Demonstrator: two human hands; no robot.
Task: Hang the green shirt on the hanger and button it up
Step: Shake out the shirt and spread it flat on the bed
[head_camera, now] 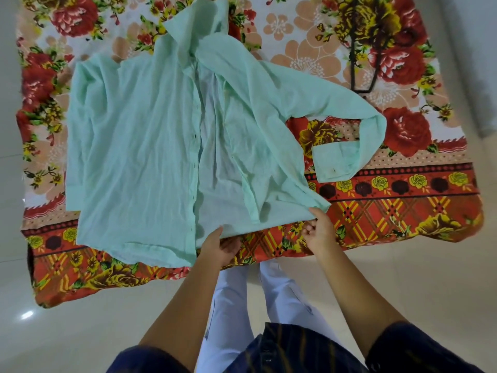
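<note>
A pale green shirt (139,135) lies spread on a floral bedsheet (390,211), front unbuttoned, collar at the far end, its right sleeve folded back toward me. My left hand (219,247) grips the bottom hem at the middle of the shirt. My right hand (318,230) pinches the hem's right corner. A dark hanger (363,63) rests on the sheet at the far right, apart from the shirt.
The sheet covers a low bed or mattress; pale glossy floor tiles (80,332) surround it. My legs in light trousers (242,305) stand at the near edge.
</note>
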